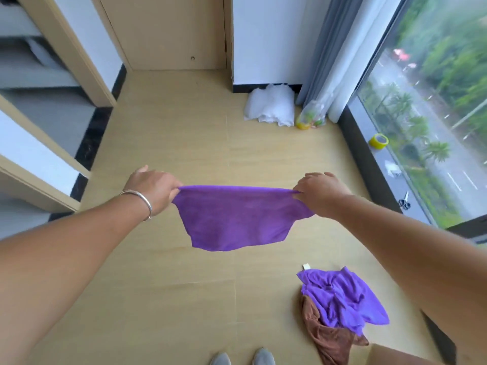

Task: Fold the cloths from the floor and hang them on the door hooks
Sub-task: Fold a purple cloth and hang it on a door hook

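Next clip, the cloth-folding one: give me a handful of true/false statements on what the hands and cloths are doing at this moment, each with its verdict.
1. Both hands hold the stretched purple cloth by its top corners. True: the left hand and the right hand each pinch one.
2. The held cloth is brown. False: it is purple.
3. A crumpled purple cloth lies on the floor, over a brown cloth. True.
4. The floor pile lies at the person's left. False: it lies at the right, near the feet.
5. A yellow tape roll sits on the window ledge. True.
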Action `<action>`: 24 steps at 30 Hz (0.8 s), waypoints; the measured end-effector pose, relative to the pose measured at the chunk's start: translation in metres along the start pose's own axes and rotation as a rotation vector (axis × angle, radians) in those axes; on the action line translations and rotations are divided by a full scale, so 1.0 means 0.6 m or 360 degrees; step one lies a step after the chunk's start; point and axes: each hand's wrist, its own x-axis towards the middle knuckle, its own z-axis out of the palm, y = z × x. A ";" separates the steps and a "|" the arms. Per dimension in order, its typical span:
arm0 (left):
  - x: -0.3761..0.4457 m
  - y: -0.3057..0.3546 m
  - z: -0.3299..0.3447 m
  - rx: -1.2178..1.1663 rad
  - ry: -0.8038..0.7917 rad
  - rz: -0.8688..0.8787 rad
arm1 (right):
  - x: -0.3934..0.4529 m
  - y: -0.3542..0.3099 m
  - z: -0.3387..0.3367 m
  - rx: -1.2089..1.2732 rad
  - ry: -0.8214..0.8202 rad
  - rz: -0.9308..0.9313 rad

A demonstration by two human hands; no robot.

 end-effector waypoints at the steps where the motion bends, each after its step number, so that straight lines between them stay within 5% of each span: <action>1: -0.018 -0.012 -0.060 -0.0024 0.0038 0.0008 | -0.026 0.009 -0.060 0.0074 0.0002 0.0006; 12: -0.191 -0.134 -0.628 -0.0291 0.0549 0.0013 | -0.280 0.073 -0.624 -0.0035 0.0676 0.0096; 24: -0.303 -0.151 -0.849 -0.0050 0.1114 -0.0376 | -0.391 0.062 -0.820 -0.0056 0.1276 0.0047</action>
